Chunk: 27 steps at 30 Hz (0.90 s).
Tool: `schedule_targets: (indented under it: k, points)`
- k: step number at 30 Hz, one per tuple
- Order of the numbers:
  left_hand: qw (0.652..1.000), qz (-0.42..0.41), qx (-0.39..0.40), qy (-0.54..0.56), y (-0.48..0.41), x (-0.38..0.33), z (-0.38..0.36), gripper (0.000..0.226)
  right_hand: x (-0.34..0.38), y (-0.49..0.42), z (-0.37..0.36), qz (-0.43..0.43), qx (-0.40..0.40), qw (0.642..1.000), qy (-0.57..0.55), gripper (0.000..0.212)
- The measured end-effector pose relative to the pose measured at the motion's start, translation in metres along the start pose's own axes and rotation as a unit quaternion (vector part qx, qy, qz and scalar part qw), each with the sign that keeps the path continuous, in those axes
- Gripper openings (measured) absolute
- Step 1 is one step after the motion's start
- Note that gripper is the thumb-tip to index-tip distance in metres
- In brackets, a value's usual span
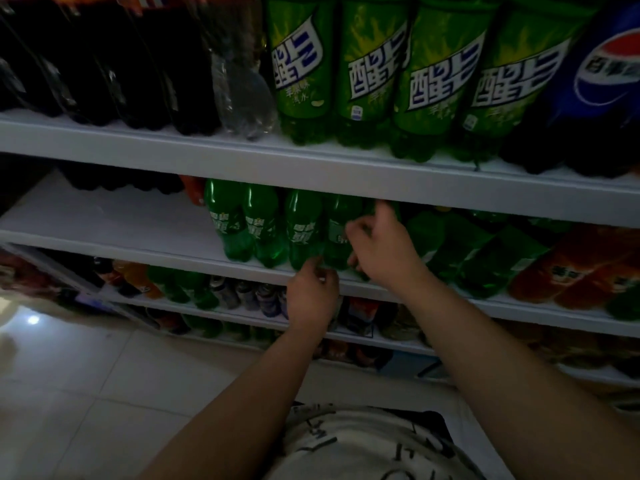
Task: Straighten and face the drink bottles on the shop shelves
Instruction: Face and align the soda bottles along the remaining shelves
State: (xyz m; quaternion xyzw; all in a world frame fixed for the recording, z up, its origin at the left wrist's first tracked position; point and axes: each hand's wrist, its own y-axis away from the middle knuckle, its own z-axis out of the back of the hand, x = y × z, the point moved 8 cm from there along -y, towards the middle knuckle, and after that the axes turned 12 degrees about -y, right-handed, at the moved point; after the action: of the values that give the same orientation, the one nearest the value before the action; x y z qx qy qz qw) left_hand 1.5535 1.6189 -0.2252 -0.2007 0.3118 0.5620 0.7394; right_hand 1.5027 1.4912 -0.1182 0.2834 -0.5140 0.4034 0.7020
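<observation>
A row of small green soda bottles (263, 226) stands on the middle shelf (104, 220). My right hand (381, 247) is wrapped around the green bottle (337, 233) at the right end of that row, fingers on its upper body. My left hand (311, 289) pinches the base of the same bottle at the shelf's front edge. To the right, more green bottles (485, 258) lean over. The bottle behind my right hand is mostly hidden.
Large green bottles (367, 74) and dark cola bottles (104, 64) fill the top shelf, with a blue cola bottle (602, 81) at right. Orange bottles (571, 271) stand at the right of the middle shelf. Cans and small bottles (242, 292) line the lower shelves. Tiled floor (86, 393) lies left.
</observation>
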Motion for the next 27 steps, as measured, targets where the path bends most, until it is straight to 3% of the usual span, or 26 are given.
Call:
schedule_targets:
  k: [1,4,8,11,13,16,18,20,24,27]
  points:
    - [1.000,-0.002,0.010,0.010,0.002,-0.004,-0.004,0.042,0.003,-0.009,-0.003,-0.038,0.012,0.999,-0.015,0.019]
    - [0.999,-0.007,0.018,0.038,0.005,-0.013,-0.009,0.049,0.007,-0.024,-0.010,-0.115,0.034,0.992,-0.025,0.031]
    - [0.999,-0.034,0.006,0.041,0.005,-0.025,-0.002,0.050,0.006,-0.029,-0.016,-0.148,0.037,0.985,-0.080,0.033]
    - [0.998,-0.048,-0.009,0.030,0.005,-0.026,0.005,0.055,0.004,-0.028,-0.010,-0.126,0.011,0.990,-0.069,0.028]
    - [0.998,-0.057,-0.013,0.023,0.005,-0.026,0.007,0.057,0.007,-0.025,-0.007,-0.070,0.014,0.997,0.013,0.026]
    - [0.997,-0.072,-0.010,0.007,0.004,-0.024,0.010,0.060,0.020,-0.013,-0.008,0.064,0.027,0.989,0.134,0.045]
    - [0.997,-0.075,-0.014,-0.003,0.005,-0.024,0.013,0.058,0.024,-0.005,-0.013,0.109,0.041,0.980,0.163,0.054]
    - [0.997,-0.067,-0.043,0.004,0.007,-0.022,0.019,0.052,0.024,-0.003,-0.013,0.123,0.023,0.979,0.162,0.051]
    - [0.997,-0.043,-0.066,0.001,0.011,-0.020,0.020,0.053,0.018,-0.005,0.005,0.112,-0.089,0.987,0.075,0.029]
    - [0.997,-0.045,-0.053,-0.019,0.011,-0.020,0.012,0.056,0.013,-0.003,0.014,0.097,-0.152,0.983,0.032,0.040]
